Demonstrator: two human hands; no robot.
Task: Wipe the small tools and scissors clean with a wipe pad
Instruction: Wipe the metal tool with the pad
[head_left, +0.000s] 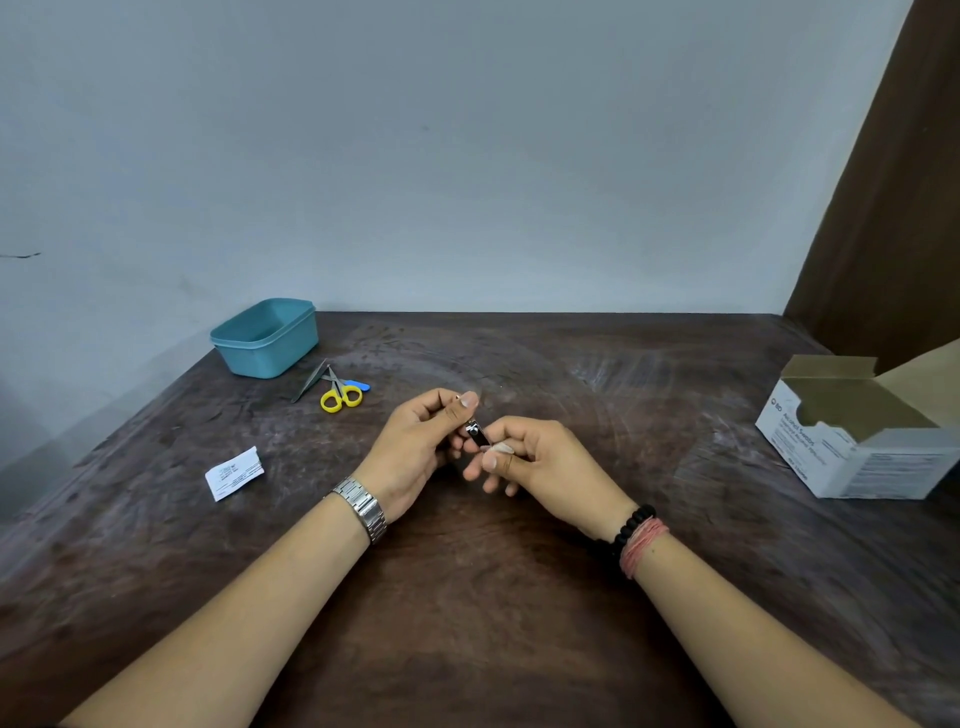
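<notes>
Hovering over the middle of the dark wooden desk (467, 597), the left hand (415, 447) pinches a small metal nail clipper (477, 432) while the right hand (540, 462) grips a small pale wipe pad (503, 447) against its near end. Yellow-handled scissors (340, 395), grey metal tweezers (309, 382) and a teal plastic tub (265, 338) sit near the far-left edge. A torn white sachet (234, 473) lies left, an open white cardboard box (857, 441) at the right edge, with bare wood between.

A worn dark wooden table (519, 597) meets a pale blue-grey wall (467, 156); brown curtain (893, 208) right.

Wooden table (493, 597), tub (265, 338), scissors (340, 392), tweezers (307, 383), packet (234, 473), box (857, 441)
</notes>
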